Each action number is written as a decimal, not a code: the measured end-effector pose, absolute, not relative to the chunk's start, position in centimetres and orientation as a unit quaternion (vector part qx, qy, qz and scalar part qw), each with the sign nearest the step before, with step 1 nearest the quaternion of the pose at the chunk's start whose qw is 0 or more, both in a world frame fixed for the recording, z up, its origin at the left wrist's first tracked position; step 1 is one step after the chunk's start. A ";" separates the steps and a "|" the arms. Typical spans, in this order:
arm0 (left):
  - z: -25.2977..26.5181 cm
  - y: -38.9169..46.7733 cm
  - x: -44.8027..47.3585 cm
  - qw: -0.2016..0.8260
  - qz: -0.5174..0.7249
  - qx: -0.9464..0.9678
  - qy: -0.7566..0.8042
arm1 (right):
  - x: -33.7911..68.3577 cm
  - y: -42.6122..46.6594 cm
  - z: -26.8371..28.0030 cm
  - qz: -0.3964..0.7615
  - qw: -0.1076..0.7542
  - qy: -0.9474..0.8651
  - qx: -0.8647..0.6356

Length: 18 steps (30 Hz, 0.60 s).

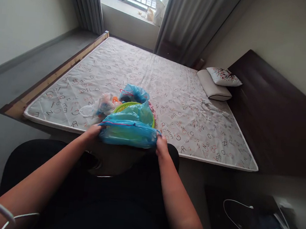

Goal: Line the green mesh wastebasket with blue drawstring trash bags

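Observation:
A blue plastic bag (129, 134) with a red drawstring is stretched sideways in front of me, over the mattress's near edge. My left hand (93, 131) is closed on its left end, and my right hand (162, 144) grips the right end. Behind the bag, partly covered by it, is a yellow-green plastic basket (128, 106) with a perforated wall. Another blue bag (136, 92), crumpled, lies just beyond the basket. To the left sits a pile of crumpled clear and whitish plastic bags (106, 104) with a bit of orange among them.
The patterned mattress (171, 94) rests on a wooden bed frame (53, 75). A floral pillow (224, 77) lies on a beige cushion (213, 87) by the dark headboard (274, 109). A nightstand (229, 221) with a white cable stands at the lower right.

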<state>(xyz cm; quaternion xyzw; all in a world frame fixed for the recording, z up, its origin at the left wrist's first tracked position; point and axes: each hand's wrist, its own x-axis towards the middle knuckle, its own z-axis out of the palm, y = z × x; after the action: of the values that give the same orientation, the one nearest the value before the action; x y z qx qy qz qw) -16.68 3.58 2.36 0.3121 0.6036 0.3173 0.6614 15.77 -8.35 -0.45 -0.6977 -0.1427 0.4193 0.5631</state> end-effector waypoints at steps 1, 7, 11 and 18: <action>1.7 4.0 -16.9 0.649 0.318 0.317 0.615 | 16.2 -8.1 -0.6 0.391 0.550 -0.152 -0.722; 1.9 6.5 -19.2 0.591 0.248 0.483 0.596 | 17.0 -7.5 2.1 0.260 0.467 -0.339 -0.774; 3.8 6.7 -19.6 0.445 0.227 0.697 0.514 | 14.4 -8.0 4.5 0.122 0.282 -0.575 -0.758; 5.7 6.0 -10.8 0.284 0.177 0.916 0.222 | 11.9 -4.7 5.1 0.140 0.120 -0.693 -0.697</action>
<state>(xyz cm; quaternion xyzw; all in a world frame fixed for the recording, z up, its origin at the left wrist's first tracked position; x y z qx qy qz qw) -10.81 5.99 5.74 0.9160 0.2220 0.1766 0.2837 11.89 -4.72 5.06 -0.6973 -0.6927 0.1401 0.1196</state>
